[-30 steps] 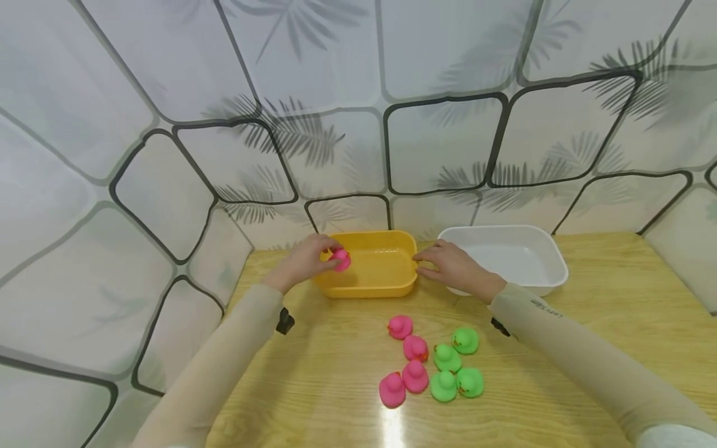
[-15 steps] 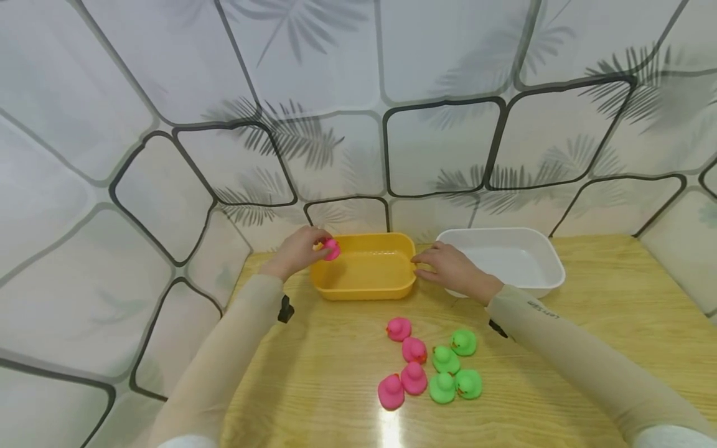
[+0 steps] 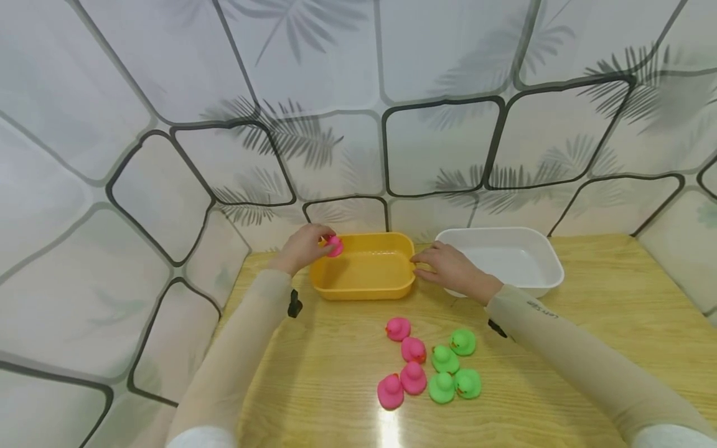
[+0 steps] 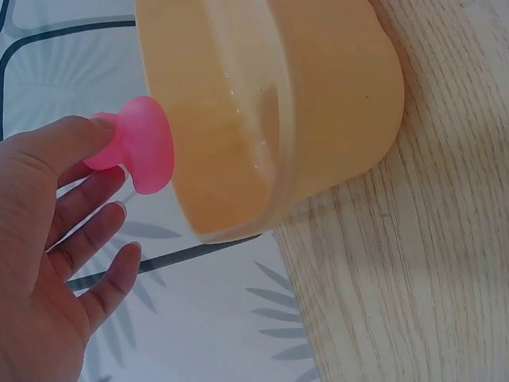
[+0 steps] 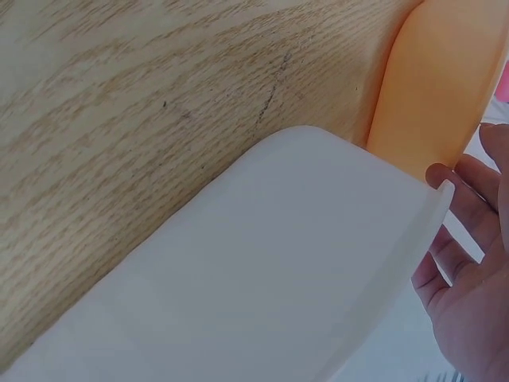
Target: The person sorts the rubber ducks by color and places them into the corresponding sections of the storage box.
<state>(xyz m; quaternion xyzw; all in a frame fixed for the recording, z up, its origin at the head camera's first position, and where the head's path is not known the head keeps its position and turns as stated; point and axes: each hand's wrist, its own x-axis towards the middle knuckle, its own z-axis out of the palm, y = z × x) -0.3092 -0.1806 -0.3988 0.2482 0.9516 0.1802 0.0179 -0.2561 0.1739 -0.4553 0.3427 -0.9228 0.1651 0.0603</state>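
A pink rubber duck (image 3: pixel 335 246) is pinched between the thumb and fingers of my left hand (image 3: pixel 305 249), above the left end of a yellow tray (image 3: pixel 361 294). In the left wrist view the duck (image 4: pixel 145 145) hangs over the tray rim, its base facing the tray, while the other fingers are spread loosely. My right hand (image 3: pixel 450 270) has its fingertips at the right rim of the yellow tray, holding nothing I can make out. The right wrist view shows those fingers beside the yellow tray's outer wall (image 5: pixel 425 95), close to a white tray's corner.
A white tray (image 3: pixel 551 283) stands right of the yellow one, partly behind my right hand. Several pink ducks (image 3: pixel 413 378) and several green ducks (image 3: pixel 442 387) lie on the wooden table (image 3: pixel 325 373) in front. A patterned wall covering (image 3: pixel 442 149) rises behind the trays.
My left hand, with the pink duck, has shifted slightly left and toward the back of the yellow tray, then a touch right. The right hand stays at the rim.
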